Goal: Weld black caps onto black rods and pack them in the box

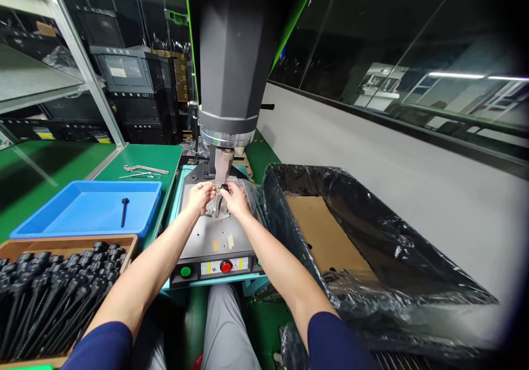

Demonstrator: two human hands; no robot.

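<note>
1. Both hands meet under the horn [223,163]. The left hand [201,196] and right hand [236,198] have their fingertips pinched on one small black part [223,187], held just above the metal jig [217,209]. It is too small to tell whether it is seated.
2. Judging by the stock, most of the work is left. The brown tray [129,240] at 8 o'clock is heaped with black pieces [49,293].
3. The blue tray [82,215] at 9 o'clock holds a single bolt [124,211].
4. The box [326,232] at 3 o'clock shows mostly bare cardboard inside.
5. Materials: the horn is a dull grey block under a polished ring. The plate [206,235] is flat matte steel.
6. The liner [372,243] is crinkled, glossy black film. The black pieces are long and slim with knobbed heads.
7. A green button [185,271] and a red button [225,266] sit at 6 o'clock.
</note>
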